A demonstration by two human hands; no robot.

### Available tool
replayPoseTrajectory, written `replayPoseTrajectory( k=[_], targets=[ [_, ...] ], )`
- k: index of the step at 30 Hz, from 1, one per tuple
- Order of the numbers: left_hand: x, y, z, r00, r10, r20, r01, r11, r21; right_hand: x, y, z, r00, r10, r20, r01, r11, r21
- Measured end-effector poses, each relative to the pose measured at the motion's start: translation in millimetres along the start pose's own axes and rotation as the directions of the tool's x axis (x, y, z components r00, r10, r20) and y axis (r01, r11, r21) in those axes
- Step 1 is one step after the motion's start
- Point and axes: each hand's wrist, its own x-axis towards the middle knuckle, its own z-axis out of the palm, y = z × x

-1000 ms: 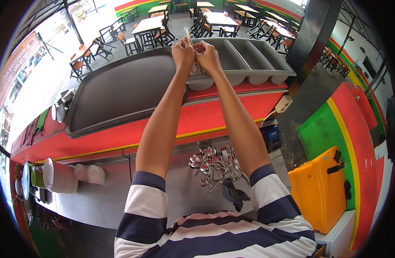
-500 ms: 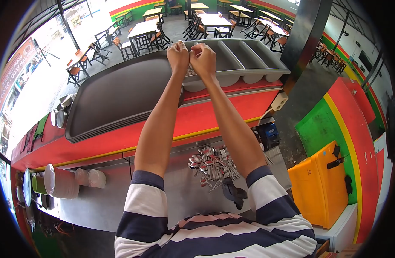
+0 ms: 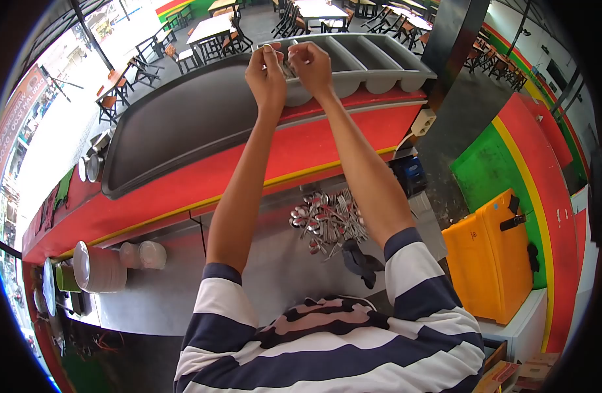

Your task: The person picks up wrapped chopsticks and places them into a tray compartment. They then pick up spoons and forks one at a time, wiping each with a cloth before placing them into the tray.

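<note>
My left hand (image 3: 266, 77) and my right hand (image 3: 313, 69) are raised side by side over the left end of a grey cutlery tray (image 3: 379, 78) with long compartments. The fingers of each hand are pinched together; a small pale bit shows at the left fingertips, too small to name. What the right fingers pinch, if anything, I cannot make out. Something thin and dark lies between the hands in the leftmost compartment, partly hidden. Left of my left hand lie large dark serving trays (image 3: 183, 121).
A red counter (image 3: 301, 147) bears the trays. On the steel worktop (image 3: 163, 301) below lie a heap of spoons and forks (image 3: 327, 221), a dark grey cloth (image 3: 362, 263) and stacked plates (image 3: 99, 267). A yellow box (image 3: 488, 259) stands at right; a dark pillar (image 3: 455, 49) rises behind.
My hands have moved a little further apart at the fingertips. The whole view has shifted, so the counter and trays sit higher in the picture.
</note>
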Motion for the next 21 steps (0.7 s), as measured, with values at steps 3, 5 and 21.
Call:
replayPoseTrajectory(
  k=[3,5,21],
  targets=[
    [-71.8,19.1,-25.1,0.996,-0.075,0.05,0.082,0.984,-0.156,-10.9,-3.8,-3.4,0.991,-0.129,-0.031,0.132,0.987,0.097],
    [-136.7,9.2,-46.1,0.973,-0.197,0.117,0.216,0.959,-0.185,-33.1,-21.0,-11.9,0.991,-0.128,-0.048,0.129,0.992,0.014],
    [-481.3,-142.8,-185.1,0.795,-0.586,0.157,0.319,0.624,0.713,-542.3,-111.9,-226.4,0.821,0.562,-0.098,-0.343,0.349,-0.872]
  ],
)
